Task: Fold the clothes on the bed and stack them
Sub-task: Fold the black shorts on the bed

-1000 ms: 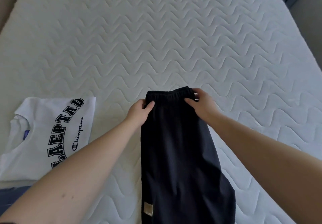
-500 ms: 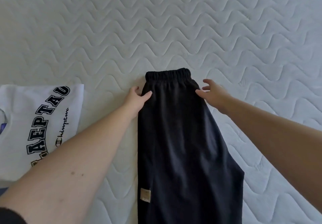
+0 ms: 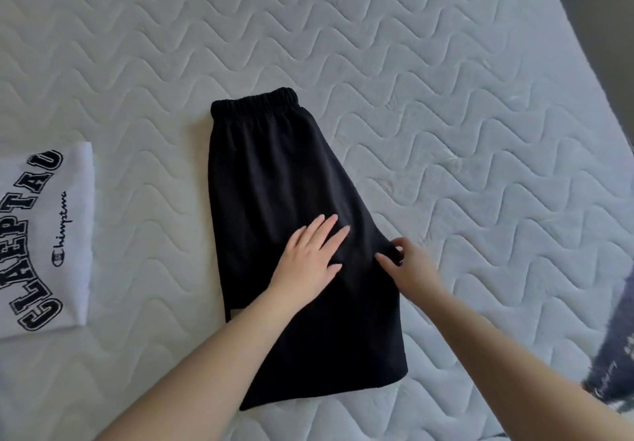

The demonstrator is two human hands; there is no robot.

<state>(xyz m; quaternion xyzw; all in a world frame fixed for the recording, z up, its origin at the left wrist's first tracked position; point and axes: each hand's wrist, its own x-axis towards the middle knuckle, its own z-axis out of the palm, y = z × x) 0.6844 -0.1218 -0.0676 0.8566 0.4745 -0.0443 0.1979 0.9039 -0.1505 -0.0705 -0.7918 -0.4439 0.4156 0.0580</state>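
Now both hands have come down from the waistband to the middle of the black shorts. The left hand lies flat with straight fingers, pressing the cloth, while the right hand pinches the right edge — likely the crotch point, to tuck it in. The shorts lie folded lengthwise on the quilted mattress, waistband far. A folded white printed sweatshirt waits at left, a dark garment at the right edge — stacking comes later.
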